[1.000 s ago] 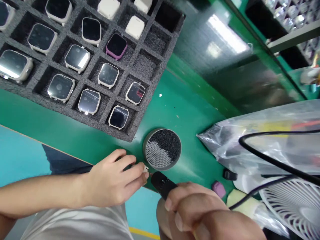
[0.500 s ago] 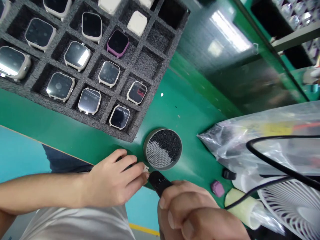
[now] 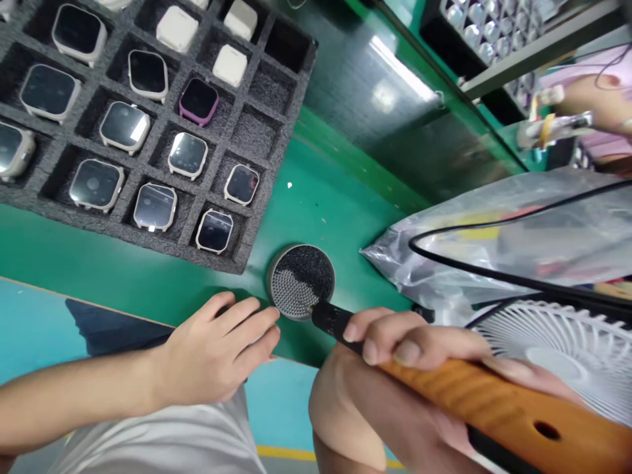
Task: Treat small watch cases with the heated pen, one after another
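Note:
My right hand (image 3: 409, 345) is wrapped round an electric screwdriver (image 3: 494, 395) with an orange body and a black nose. Its tip reaches the near rim of a round dish (image 3: 269, 289), whose dimpled floor is partly covered by many tiny black screws (image 3: 313, 266). At the table's near edge, left of the dish, my left hand (image 3: 222, 349) is closed with its fingers bent. Whatever it grips is hidden under the fingers. Beyond it lies a grey foam tray (image 3: 197, 260) with several smartwatches (image 3: 214, 230) in its compartments, mostly screen up.
A clear plastic bag (image 3: 444, 243) lies on the right, with a black cable (image 3: 474, 266) across it. Below that is a white fan (image 3: 553, 355). At the far right, another person's arm (image 3: 587, 102) shows beyond a glossy panel (image 3: 365, 125).
The screwdriver's tip has moved from my left fingertips to the screw dish, and its orange body has come into view. A pale piece at my left fingertips is now hidden. The view has shifted.

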A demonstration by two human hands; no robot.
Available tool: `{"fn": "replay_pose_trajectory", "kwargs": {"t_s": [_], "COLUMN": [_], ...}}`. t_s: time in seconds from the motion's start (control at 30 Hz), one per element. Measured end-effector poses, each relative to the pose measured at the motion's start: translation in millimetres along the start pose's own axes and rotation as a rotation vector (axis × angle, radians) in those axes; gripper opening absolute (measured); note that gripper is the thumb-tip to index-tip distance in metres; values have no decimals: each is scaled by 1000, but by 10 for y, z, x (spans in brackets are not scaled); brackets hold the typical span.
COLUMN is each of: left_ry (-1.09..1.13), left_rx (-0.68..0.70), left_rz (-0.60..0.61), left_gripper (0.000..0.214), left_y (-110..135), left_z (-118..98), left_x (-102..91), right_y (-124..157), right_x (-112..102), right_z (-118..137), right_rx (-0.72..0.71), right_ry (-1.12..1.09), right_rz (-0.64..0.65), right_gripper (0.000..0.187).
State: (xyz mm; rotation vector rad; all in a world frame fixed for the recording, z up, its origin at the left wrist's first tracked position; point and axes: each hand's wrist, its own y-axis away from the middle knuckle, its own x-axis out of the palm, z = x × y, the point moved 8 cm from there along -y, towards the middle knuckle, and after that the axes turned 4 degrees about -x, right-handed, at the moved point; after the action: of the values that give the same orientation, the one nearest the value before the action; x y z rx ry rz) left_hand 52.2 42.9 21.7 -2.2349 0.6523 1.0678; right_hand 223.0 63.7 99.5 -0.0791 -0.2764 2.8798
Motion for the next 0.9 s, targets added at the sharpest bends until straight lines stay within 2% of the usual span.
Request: {"fn": "replay_pose_trajectory", "kwargs": {"t_s": [0.1,0.27,0.37,0.47,0.53,0.6,0.77,0.9], "left_ry": [13,-32,14,79,94,88,56,52], "left_rx": [31,-61,-66,-27,-14,-22,-62,-70], "left_rz": [26,-23,24,100,107,86,28,7], "left_gripper": [37,26,27,35,41,38,23,23], "left_y": [33,-6,-41,-39,-29,-24,-29,-23], "left_z": [-9,31,38,32,36,46,56,49], "left_x": [28,15,8,8,-6,-18,11,26], "right_y": [-60,-162,-162,-159,-167,-178,-148,-105], "right_x": [-2,11,22,15,10,17,4,12], "right_z": [-48,-118,-131,-152,-145,-126,-149,-142], "right_rx": [-19,-145,-209,-194,-200,-220,-190,-182], "right_ry": [12,-27,-47,-52,-55,-49,-55,-39], "right_rz": [-35,-113,-145,-171,-182,-179,-201,-164], "right_gripper": [48,49,54,56,52,46,57,55]}}
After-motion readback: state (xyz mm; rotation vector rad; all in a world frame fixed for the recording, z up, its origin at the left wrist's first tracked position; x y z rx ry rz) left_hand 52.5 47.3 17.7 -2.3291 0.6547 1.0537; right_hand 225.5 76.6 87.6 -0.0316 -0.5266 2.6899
